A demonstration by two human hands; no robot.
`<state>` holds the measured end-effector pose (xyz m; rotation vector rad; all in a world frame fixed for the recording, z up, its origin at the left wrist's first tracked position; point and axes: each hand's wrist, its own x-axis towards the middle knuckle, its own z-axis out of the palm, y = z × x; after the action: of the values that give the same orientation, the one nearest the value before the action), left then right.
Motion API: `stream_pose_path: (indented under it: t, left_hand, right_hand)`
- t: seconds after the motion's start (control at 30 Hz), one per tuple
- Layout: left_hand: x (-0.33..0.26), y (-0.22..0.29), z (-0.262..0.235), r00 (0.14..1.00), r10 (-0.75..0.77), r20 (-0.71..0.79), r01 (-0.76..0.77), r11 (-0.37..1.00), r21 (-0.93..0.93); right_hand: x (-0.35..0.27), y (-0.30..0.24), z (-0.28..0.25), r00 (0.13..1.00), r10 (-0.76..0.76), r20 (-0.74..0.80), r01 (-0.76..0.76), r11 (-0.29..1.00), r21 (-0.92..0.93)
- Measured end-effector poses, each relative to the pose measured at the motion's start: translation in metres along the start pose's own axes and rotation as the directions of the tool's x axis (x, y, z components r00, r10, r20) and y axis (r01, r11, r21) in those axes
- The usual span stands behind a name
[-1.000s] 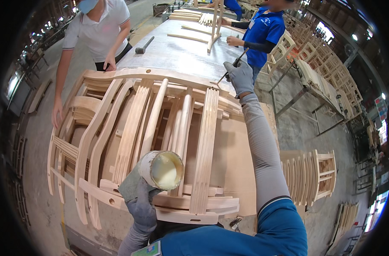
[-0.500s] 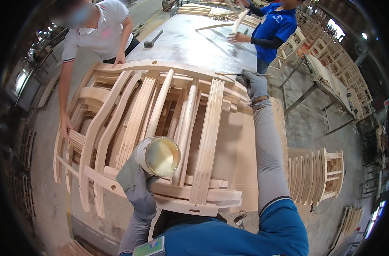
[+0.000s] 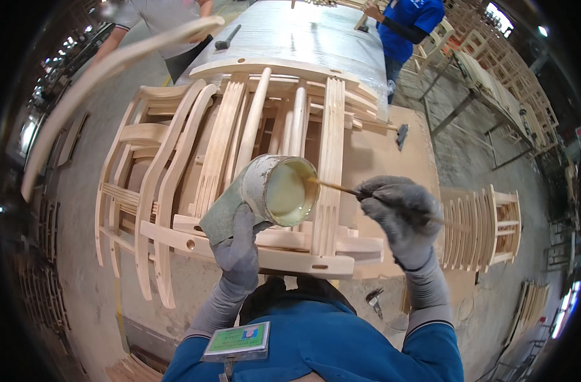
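Observation:
My left hand [image 3: 239, 251], in a grey glove, is closed round a whitish cup [image 3: 257, 188] of creamy, glue-like liquid. A stiff grey-green sheet [image 3: 221, 219] is held against the cup by the same hand. In my gloved right hand [image 3: 402, 219] is a thin brush-like stick [image 3: 335, 186]; its far end reaches into the cup's mouth at the right rim. Below the cup lie pale wooden chair frames and slats [image 3: 330, 153], stacked on a cardboard-covered surface [image 3: 392, 165].
A person in white [image 3: 166, 25] at far left holds up a long curved wooden piece [image 3: 106, 70]. Another in blue [image 3: 408, 25] stands beyond the plastic-covered table [image 3: 290, 38], which bears a mallet [image 3: 228, 38]. Chair frames [image 3: 472, 223] stand at right; a tool [image 3: 374, 300] lies on the floor.
My right hand has come back from the far edge of the stack to the cup, bringing the stick's tip into it. The person in white has lifted a curved piece away.

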<state>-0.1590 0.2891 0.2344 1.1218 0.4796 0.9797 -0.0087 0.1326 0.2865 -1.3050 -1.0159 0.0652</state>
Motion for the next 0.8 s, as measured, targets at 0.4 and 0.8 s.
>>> stream_pose_path:
  t: [0.4,0.8]
  left_hand:
    - [-0.018,0.008,-0.022,0.974,0.173,0.145,-0.165,0.984,-0.067]
    - [-0.042,0.02,-0.021,0.953,0.066,0.294,-0.009,0.982,-0.19]
  right_hand:
    - [-0.101,-0.048,0.045,0.996,-0.089,0.023,0.087,0.994,0.059]
    - [-0.13,-0.05,0.073,0.904,0.042,-0.426,0.033,0.985,0.167]
